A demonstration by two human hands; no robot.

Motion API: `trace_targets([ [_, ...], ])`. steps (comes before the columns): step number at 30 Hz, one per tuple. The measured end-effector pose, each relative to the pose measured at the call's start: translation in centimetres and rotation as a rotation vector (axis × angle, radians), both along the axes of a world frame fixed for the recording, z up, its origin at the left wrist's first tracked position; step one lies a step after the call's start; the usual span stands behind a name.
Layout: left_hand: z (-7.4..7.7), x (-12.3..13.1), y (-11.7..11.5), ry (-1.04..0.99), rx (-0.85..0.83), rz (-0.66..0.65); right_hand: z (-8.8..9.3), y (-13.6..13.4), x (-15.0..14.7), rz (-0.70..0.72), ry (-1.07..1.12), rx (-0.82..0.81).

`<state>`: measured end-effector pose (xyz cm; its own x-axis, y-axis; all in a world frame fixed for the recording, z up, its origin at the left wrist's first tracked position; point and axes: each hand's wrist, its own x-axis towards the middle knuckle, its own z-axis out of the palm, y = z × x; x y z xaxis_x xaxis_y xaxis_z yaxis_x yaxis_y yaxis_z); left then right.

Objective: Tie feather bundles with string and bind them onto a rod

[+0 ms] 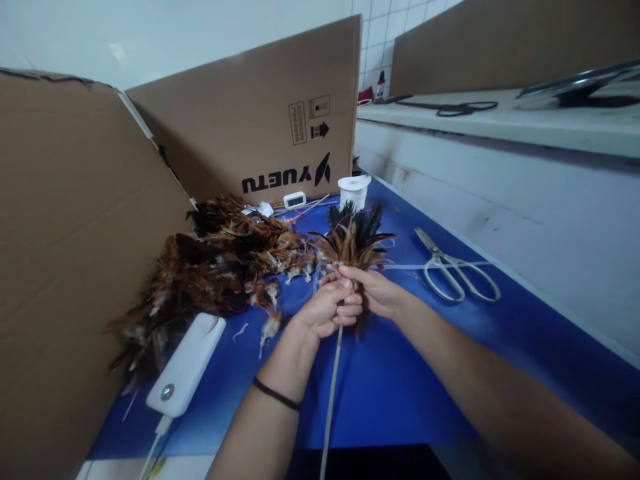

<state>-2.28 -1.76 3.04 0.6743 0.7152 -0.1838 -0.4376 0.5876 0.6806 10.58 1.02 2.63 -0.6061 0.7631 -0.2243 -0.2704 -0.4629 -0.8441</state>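
Note:
A feather duster [353, 247], brown and black feathers round the top of a thin pale stick [331, 400], is between my two hands in the middle of the view. My left hand [330, 308] is closed round the stick just below the feathers. Beside and slightly above it, my right hand [377, 291] pinches the base of the feathers, its thumb pointing left; the fingertips are partly hidden. Behind the duster stands a white spool [354, 190]. A large heap of loose brown feathers [200, 267] lies to the left.
Metal scissors [453, 270] lie on the blue tabletop [395, 393] at right, over a white strip. A white power bank [187, 367] with a cable is at left front. Cardboard panels [225, 127] stand left and behind. Dark scissors [460, 108] lie on the ledge; a small digital display [295, 199] sits behind.

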Motion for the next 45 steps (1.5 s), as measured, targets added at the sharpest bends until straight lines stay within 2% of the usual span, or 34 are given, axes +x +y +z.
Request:
trace_targets([
  [5, 0.0, 0.2, 0.0, 0.010, -0.027, 0.025, 0.0, 0.0, -0.2, -0.001, -0.037, -0.001],
  [12, 0.3, 0.0, 0.1, -0.177, -0.122, -0.058, 0.0, 0.2, 0.0, -0.020, 0.008, 0.102],
  [19, 0.2, 0.1, 0.0, -0.131, -0.113, -0.012, 0.2, 0.0, -0.3, -0.050, -0.031, 0.141],
  [23, 0.1, 0.2, 0.0, -0.087, -0.094, 0.030, 0.5, -0.1, -0.7, -0.113, -0.146, 0.132],
  [26, -0.1, 0.0, 0.2, -0.071, -0.065, 0.065, 1.3, -0.2, -0.3, -0.154, -0.393, 0.249],
  [29, -0.6, -0.3, 0.5, -0.037, -0.066, 0.102, 3.5, -1.3, 0.6, -0.176, -0.938, 0.618],
  [31, -1.1, -0.4, 0.8, -0.025, -0.080, 0.113, 5.5, -2.5, 0.8, -0.323, -1.312, 0.905],
  [32, -1.3, -0.4, 0.9, -0.021, -0.085, 0.114, 6.5, -2.9, 0.4, -0.408, -1.426, 0.985],
  [33, -1.5, -0.3, 1.1, -0.014, -0.084, 0.115, 7.5, -3.1, -0.2, -0.422, -1.462, 1.063],
  [35, -1.9, -0.2, 1.2, 0.017, -0.065, 0.127, 8.9, -2.7, -2.2, -0.321, -1.344, 1.218],
  [37, -2.2, 0.1, 1.3, 0.059, -0.045, 0.129, 9.3, -0.9, -5.2, -0.172, -1.141, 1.292],
  [39, -2.3, 0.3, 1.3, 0.079, -0.047, 0.117, 8.7, 1.8, -8.4, -0.137, -0.928, 1.200],
  [42, -2.7, 0.5, 1.2, 0.095, -0.079, 0.152, 6.8, 5.7, -12.5, -0.137, -0.825, 1.078],
  [45, -3.1, 0.8, 1.3, 0.106, -0.097, 0.214, 5.2, 8.1, -14.8, -0.100, -0.598, 0.930],
])
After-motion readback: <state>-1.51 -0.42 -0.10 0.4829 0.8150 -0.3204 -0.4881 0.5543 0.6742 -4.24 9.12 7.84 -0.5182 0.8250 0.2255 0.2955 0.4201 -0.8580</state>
